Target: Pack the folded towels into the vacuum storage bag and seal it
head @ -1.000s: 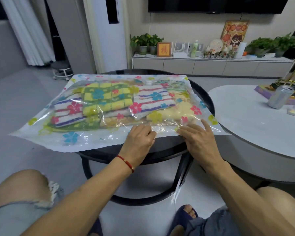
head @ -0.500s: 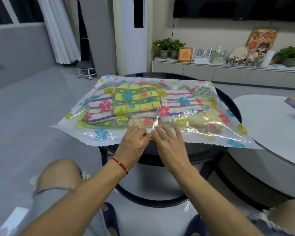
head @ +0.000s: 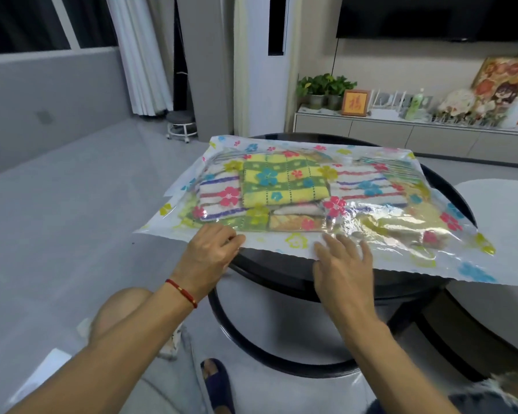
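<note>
On the round black counter (head: 326, 279) your vacuum storage bag (head: 311, 246) lies flat, its near edge overhanging toward you. Folded towels (head: 284, 182) are all inside, seen through the clear film, packed side by side and stacked; none show outside the bag. So packing looks done. What's left is the seal along the near strip.

Your left hand (head: 211, 258) has fingers curled onto the near edge of the bag, left of centre, apparently pinching the strip. Your right hand (head: 343, 264) lies flat with fingers straight and a bit spread, pressing the same edge near the middle. The two hands are apart, with bare strip between them.

Can't tell from this view how much of the closure is already pressed shut; the far right part of the edge looks wavy and lifted off the counter, so probably not closed there. A valve shows faintly on top; air looks not yet drawn out, towels still puffy.
</note>
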